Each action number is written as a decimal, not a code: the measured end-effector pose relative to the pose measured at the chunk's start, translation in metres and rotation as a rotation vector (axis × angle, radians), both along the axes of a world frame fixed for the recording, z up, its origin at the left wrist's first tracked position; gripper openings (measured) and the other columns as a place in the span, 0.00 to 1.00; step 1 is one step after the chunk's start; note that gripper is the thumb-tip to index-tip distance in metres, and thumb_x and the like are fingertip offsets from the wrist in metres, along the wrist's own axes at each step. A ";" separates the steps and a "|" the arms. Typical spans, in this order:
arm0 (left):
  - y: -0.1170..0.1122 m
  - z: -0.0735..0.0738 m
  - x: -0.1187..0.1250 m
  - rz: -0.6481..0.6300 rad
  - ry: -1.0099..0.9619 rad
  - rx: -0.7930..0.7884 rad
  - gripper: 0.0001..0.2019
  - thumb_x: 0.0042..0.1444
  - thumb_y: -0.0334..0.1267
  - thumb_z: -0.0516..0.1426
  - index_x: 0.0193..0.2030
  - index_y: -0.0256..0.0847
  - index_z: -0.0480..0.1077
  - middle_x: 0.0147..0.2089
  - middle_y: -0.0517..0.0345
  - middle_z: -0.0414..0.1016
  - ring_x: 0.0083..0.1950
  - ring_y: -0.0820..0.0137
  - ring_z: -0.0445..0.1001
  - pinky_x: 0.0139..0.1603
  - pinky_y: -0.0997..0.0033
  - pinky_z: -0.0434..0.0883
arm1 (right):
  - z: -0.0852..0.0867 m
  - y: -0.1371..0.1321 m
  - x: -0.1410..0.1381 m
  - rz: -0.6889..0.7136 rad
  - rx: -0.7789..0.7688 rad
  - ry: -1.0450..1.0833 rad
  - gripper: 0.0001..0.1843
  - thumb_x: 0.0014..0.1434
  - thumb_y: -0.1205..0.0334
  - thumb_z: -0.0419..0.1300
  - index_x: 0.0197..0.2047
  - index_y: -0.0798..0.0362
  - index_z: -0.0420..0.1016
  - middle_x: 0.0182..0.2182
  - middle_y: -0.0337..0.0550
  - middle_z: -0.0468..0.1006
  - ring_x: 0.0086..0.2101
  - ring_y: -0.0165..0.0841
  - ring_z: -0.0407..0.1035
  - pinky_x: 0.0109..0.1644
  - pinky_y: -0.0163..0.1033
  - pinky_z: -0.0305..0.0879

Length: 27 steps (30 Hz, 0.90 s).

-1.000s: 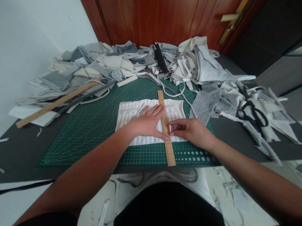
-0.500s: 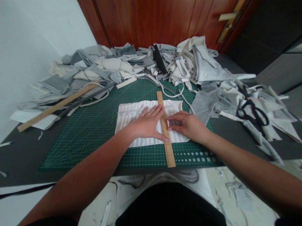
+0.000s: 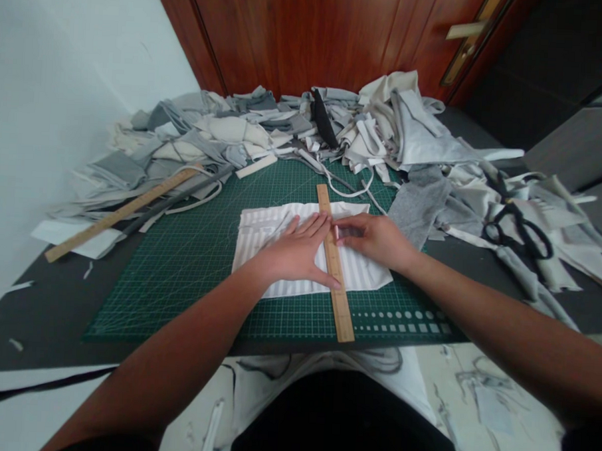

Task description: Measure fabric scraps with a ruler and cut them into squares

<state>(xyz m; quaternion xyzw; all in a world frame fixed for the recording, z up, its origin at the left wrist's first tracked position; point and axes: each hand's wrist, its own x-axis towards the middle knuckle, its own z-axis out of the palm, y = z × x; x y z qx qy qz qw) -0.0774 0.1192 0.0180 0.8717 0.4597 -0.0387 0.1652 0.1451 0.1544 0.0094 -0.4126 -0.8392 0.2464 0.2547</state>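
Observation:
Striped white-and-grey fabric (image 3: 366, 265) lies flat on a green cutting mat (image 3: 189, 267). A wooden ruler (image 3: 344, 314) crosses it, running from its far edge to past its near edge. My left hand (image 3: 297, 255) is spread flat, palm on the fabric, with fingertips and thumb pressing on the ruler. At the ruler's right edge, my right hand (image 3: 380, 241) pinches a small white piece of chalk (image 3: 336, 233) between thumb and fingers, its tip against the fabric. The hand covers part of the cloth.
Grey and cream fabric scraps (image 3: 235, 126) are heaped along the back and both sides. A second wooden ruler (image 3: 122, 214) rests on the left heap. Black-handled scissors (image 3: 520, 228) lie among scraps at right. A wooden door (image 3: 309, 40) stands behind the table.
My right hand has moved slightly away from me along the ruler's edge with the chalk. The left hand still presses on the ruler. The whole view has shifted a little.

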 end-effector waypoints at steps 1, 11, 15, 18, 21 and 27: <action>-0.001 0.001 0.000 0.002 -0.001 -0.001 0.68 0.47 0.77 0.55 0.79 0.32 0.29 0.81 0.38 0.25 0.81 0.51 0.27 0.78 0.44 0.31 | 0.000 0.002 0.000 0.001 0.004 0.005 0.21 0.58 0.65 0.70 0.56 0.46 0.82 0.52 0.42 0.83 0.52 0.41 0.77 0.61 0.49 0.71; -0.007 0.009 0.003 0.017 0.032 -0.022 0.67 0.49 0.76 0.54 0.79 0.30 0.27 0.80 0.37 0.25 0.81 0.50 0.27 0.78 0.47 0.31 | -0.003 0.019 -0.004 0.002 -0.029 0.050 0.20 0.59 0.63 0.69 0.55 0.48 0.83 0.51 0.45 0.84 0.51 0.43 0.78 0.59 0.50 0.72; -0.006 0.009 0.003 0.009 0.020 -0.017 0.67 0.49 0.76 0.54 0.79 0.32 0.25 0.80 0.38 0.24 0.81 0.50 0.27 0.78 0.47 0.30 | -0.005 0.026 -0.005 0.003 -0.054 0.080 0.20 0.60 0.62 0.67 0.56 0.49 0.82 0.52 0.44 0.84 0.51 0.42 0.79 0.59 0.47 0.73; -0.006 0.008 0.003 0.009 0.022 -0.017 0.68 0.49 0.76 0.54 0.79 0.32 0.25 0.80 0.38 0.24 0.81 0.51 0.26 0.78 0.47 0.30 | -0.005 0.034 -0.006 -0.020 -0.058 0.083 0.22 0.59 0.61 0.69 0.57 0.50 0.81 0.51 0.44 0.84 0.50 0.42 0.79 0.59 0.47 0.73; -0.005 0.007 0.002 0.004 0.018 -0.020 0.69 0.48 0.77 0.55 0.79 0.31 0.26 0.80 0.37 0.23 0.82 0.52 0.26 0.78 0.47 0.29 | -0.005 0.039 -0.007 -0.029 -0.052 0.067 0.22 0.58 0.61 0.70 0.56 0.50 0.82 0.49 0.45 0.85 0.49 0.42 0.80 0.58 0.47 0.73; -0.003 0.003 0.001 0.004 0.006 -0.022 0.69 0.48 0.78 0.54 0.79 0.31 0.26 0.80 0.39 0.22 0.82 0.51 0.26 0.78 0.48 0.28 | -0.002 0.045 -0.011 -0.053 0.004 0.029 0.20 0.59 0.62 0.69 0.55 0.51 0.82 0.48 0.46 0.85 0.48 0.42 0.80 0.56 0.46 0.74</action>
